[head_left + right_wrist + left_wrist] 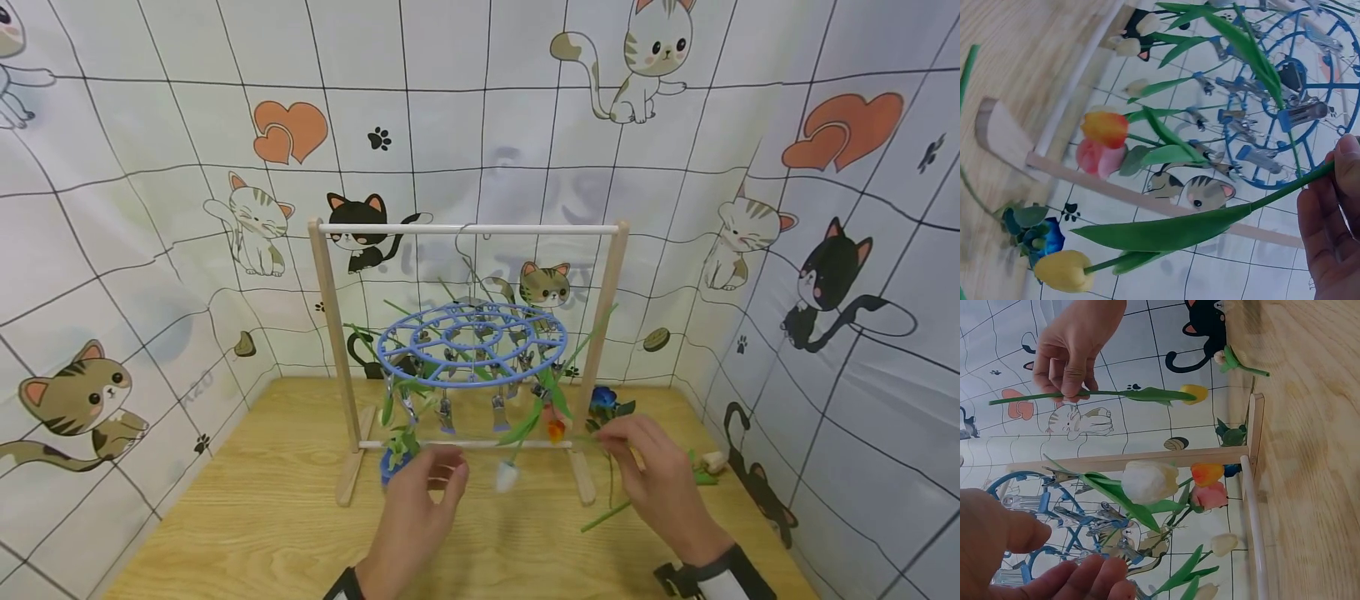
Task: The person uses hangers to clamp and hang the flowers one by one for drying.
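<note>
My right hand (660, 479) pinches the green stem of a yellow tulip (1065, 271) between thumb and fingers, right of the rack. In the left wrist view the stem lies level, its yellow head toward the table. My left hand (423, 500) is in front of the hanger's left part, thumb and fingers apart, holding nothing. Between the hands hangs a blue round clip hanger (480, 384) with metal clips. From its clips hang, heads down, a white tulip (1150, 481), an orange tulip (1105, 129), a pink flower (1100, 157) and several other flowers.
A wooden rack (336, 333) with a white top rod (420, 228) carries the hanger. On the table (247, 517) at right lie a blue rose (602, 398), a cream flower (712, 461) and a loose green stem (606, 517). Cat-patterned cloth (442, 125) surrounds the table.
</note>
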Available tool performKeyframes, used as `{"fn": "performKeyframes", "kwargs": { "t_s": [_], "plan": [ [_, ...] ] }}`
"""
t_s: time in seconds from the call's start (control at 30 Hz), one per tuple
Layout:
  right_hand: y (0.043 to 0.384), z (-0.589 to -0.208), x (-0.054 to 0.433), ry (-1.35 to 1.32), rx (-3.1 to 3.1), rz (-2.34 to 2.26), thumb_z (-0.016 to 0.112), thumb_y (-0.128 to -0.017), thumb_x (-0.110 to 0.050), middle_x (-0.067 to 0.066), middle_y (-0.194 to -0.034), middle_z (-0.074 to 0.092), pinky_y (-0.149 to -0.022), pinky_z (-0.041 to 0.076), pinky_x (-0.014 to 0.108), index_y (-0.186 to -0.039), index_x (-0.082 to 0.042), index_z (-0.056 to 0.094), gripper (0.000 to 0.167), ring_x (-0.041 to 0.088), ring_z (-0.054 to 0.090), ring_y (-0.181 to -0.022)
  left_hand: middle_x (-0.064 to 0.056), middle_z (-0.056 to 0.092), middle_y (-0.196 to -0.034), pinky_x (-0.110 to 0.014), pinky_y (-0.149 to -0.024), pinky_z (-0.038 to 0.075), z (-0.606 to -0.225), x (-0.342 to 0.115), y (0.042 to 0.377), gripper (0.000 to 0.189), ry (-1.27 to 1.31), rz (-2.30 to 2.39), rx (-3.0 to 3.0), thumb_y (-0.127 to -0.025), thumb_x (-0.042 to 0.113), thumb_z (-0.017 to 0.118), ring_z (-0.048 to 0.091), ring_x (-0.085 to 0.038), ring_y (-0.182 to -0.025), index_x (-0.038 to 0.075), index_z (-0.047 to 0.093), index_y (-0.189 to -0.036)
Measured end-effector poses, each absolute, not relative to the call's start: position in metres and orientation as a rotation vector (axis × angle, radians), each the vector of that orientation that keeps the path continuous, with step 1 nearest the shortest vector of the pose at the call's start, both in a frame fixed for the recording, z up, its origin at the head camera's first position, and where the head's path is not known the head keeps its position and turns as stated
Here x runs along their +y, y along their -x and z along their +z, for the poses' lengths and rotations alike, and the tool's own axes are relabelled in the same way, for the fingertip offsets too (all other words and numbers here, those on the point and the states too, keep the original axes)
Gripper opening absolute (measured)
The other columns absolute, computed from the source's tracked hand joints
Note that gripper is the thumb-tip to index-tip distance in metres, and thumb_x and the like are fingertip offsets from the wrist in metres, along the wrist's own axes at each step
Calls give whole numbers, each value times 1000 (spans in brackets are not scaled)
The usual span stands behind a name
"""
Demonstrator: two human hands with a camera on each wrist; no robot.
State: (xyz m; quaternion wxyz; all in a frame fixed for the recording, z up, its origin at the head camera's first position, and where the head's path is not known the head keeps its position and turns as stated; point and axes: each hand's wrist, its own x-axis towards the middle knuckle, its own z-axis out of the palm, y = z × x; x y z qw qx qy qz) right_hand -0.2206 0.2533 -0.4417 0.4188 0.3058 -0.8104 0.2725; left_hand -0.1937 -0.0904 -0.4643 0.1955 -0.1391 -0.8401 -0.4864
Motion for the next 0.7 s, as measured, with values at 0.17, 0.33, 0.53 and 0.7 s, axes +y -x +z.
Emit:
{"fn": "performKeyframes", "kwargs": {
  "t_s": [0.17,0.33,0.53,0.7],
  "plan": [
    [216,-434,248,-759,-2018,761,86,-97,11,2,-107,80,-93,60,10,-115,-9,80,27,17,78,-95,-4,82,-121,-29,-89,70,-461,-91,198,27,371,-1378,-2372,-115,18,77,83,-18,-105,8,73,-140],
    [214,-432,242,-745,-1997,821,73,-116,-26,3,-106,81,-92,61,10,-114,-6,80,21,16,80,-94,-16,78,-139,-38,-93,73,-459,-89,203,49,401,-1385,-2332,-117,22,74,84,-33,-117,-3,59,-157],
    [211,-435,232,-747,-1976,878,69,-117,-39,3,-106,80,-92,61,10,-115,-7,80,34,14,79,-93,-18,73,-150,-46,-104,72,-454,-83,207,48,432,-1450,-2277,-121,26,68,78,-41,-132,-1,54,-158],
    [208,-435,222,-759,-1974,963,90,-95,9,4,-106,80,-91,62,10,-114,-6,78,27,11,79,-94,-15,73,-152,-53,-112,68,-445,-77,211,54,436,-1509,-2248,-125,29,60,76,-37,-137,1,44,-168]
  ]
}}
